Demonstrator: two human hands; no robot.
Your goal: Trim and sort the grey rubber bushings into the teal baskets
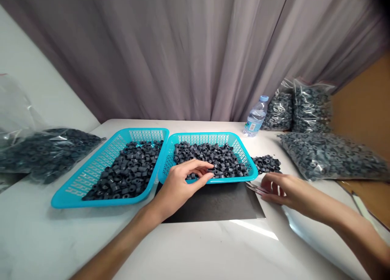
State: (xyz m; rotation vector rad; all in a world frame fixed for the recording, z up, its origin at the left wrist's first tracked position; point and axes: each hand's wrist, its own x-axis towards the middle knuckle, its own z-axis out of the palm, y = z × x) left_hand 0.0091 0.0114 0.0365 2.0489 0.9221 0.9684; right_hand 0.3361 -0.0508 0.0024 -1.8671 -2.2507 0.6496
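My left hand (pixel 185 178) is over the near rim of the middle blue basket (pixel 210 182). Its thumb and index finger pinch a small dark plastic ring (pixel 210 170), partly hidden by the fingertips. Many like it, dark grey and short, fill this basket in a loose heap (pixel 210 154). My right hand (pixel 278 188) is just right of the basket, low over the table. Its fingers are closed around slim metal tweezers (pixel 254 188), whose two tips point left and stand slightly apart.
On the left, a larger blue basket (pixel 105 204) holds more rings. A small ring pile (pixel 267 164) lies right of the middle basket. A dark mat (pixel 216 207) lies in front. Bags of rings stand left (pixel 57 150) and right (pixel 332 154), with a water bottle (pixel 256 119) behind.
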